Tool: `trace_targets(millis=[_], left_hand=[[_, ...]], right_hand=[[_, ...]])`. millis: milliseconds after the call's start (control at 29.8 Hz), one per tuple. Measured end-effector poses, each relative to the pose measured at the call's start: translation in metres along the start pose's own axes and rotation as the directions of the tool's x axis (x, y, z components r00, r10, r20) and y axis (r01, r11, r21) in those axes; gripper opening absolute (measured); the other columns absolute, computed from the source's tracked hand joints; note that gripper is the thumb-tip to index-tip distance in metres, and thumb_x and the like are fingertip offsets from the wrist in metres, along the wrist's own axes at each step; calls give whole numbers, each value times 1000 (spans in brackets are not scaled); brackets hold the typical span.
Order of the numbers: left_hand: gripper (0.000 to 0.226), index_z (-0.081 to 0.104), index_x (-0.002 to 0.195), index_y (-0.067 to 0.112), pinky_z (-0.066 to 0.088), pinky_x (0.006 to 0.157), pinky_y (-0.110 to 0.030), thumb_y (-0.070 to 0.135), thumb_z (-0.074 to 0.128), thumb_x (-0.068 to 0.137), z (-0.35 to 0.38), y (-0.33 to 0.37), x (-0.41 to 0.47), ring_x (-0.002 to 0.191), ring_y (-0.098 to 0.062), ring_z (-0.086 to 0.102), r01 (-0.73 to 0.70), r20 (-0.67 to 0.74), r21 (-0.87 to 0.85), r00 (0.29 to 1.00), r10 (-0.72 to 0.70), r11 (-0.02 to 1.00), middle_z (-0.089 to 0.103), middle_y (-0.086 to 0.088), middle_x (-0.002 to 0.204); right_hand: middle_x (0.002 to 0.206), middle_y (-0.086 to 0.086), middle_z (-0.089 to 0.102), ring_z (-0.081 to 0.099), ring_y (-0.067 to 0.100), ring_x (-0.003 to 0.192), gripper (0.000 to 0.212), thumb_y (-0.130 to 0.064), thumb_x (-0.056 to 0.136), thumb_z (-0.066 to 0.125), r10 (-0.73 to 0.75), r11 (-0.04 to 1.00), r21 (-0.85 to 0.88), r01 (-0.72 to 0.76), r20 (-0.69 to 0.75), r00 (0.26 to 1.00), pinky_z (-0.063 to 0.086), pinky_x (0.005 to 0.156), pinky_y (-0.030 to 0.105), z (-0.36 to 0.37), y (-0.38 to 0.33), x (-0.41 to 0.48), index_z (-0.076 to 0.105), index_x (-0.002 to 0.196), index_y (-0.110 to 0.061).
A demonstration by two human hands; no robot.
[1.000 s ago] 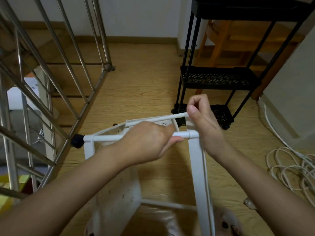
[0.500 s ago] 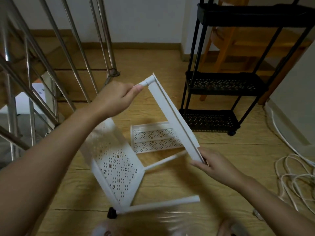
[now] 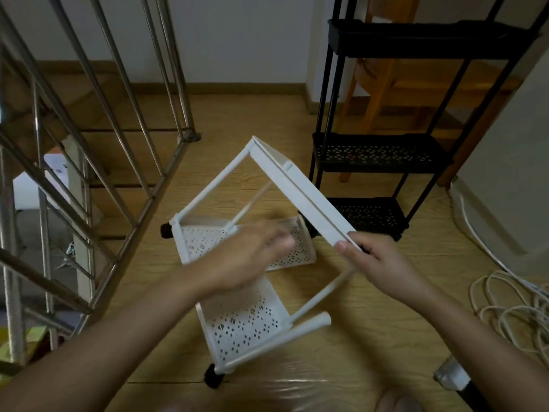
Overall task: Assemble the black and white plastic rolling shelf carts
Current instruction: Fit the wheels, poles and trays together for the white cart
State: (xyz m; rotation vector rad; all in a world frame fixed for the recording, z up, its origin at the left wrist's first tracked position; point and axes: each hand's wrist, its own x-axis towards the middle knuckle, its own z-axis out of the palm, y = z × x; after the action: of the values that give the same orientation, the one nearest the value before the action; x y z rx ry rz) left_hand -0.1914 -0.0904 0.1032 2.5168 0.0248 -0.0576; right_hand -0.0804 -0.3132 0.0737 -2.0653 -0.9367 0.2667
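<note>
Right grip [image 3: 383, 266] pinches upper tray [image 3: 303, 197] corner of white cart [image 3: 246, 319] (light, stiff plastic, loosely jointed, likely); left grip [image 3: 246, 257] blurred, state untellable; hold by trays, not poles.

We list two arms. Left grip [image 3: 246, 263]: a bare hand on a bare forearm, uncovered to the edge of view (motion blur hides finer detail). Right grip [image 3: 377, 263]: a bare hand, short thumbnail showing, forearm likewise uncovered throughout.

The half-built cart [image 3: 246, 319] is central, railing [image 3: 139, 223] to its left, finished cart [image 3: 380, 153] behind-right, cables [image 3: 534, 295] far right.
</note>
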Motion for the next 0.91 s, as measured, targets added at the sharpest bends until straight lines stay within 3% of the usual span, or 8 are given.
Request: trace_targets(millis=[101,202,302,437,538,638,739,907], left_hand=[[66,61,107,22,34,100,-25,66,14,92,37,27,-16,101,-4,53,-191,198,-70,959,201,979,59,8,106],[68,67,95,16,45,79,-20,60,15,95,43,40,-24,74,-3,61,-200,84,-314,968,237,928,65,12,74],[58,64,91,31,42,58,-15,69,21,89,40,54,-26,54,1,54,-251,-22,-480,961,274,841,57,22,61],[35,56,76,31,43,54,-16,55,37,92,31,61,-22,52,-1,52,-270,-71,-542,958,277,796,53,8,58],[36,50,68,27,37,50,-12,48,36,94,22,62,-18,50,0,43,-205,-63,-584,976,207,786,46,10,56],[43,48,64,26,34,50,-9,46,29,96,13,56,-12,48,0,42,-170,-67,-499,985,157,850,46,13,53],[41,48,64,23,35,53,-10,47,29,91,12,54,-10,50,-1,45,-173,-9,-357,983,182,918,48,12,55],[36,48,68,33,35,55,-12,46,30,97,14,54,-7,55,-2,48,-219,-70,-247,976,209,944,51,16,58]], right_hand=[[58,-3,46,42,11,52,35,-30,94,56,55,998,42,-54,-25,998,32,52,32,-23,-15,8,60,72,-3],[52,-10,43,40,7,50,36,-33,92,59,98,995,8,-97,-52,994,29,50,27,-45,-28,13,62,73,-2],[58,-3,50,45,12,54,35,-36,89,61,175,983,61,-171,-62,983,32,52,27,-64,-37,13,67,80,-3],[88,18,68,60,25,74,40,-49,75,68,274,954,140,-265,-47,961,42,70,36,-79,-43,11,73,83,-11],[82,13,69,63,26,78,34,-47,77,67,350,930,123,-346,-7,937,45,83,42,-86,-42,9,72,74,-13],[73,6,69,64,24,79,32,-35,86,65,403,908,100,-406,51,914,44,91,44,-91,-41,9,70,58,-19],[88,2,74,66,18,89,21,-32,86,65,417,895,121,-429,113,902,45,92,36,-85,-45,10,76,80,-15],[60,-5,65,60,10,57,25,-18,88,58,407,832,332,-445,180,895,44,60,24,-65,-55,9,73,68,-16]])
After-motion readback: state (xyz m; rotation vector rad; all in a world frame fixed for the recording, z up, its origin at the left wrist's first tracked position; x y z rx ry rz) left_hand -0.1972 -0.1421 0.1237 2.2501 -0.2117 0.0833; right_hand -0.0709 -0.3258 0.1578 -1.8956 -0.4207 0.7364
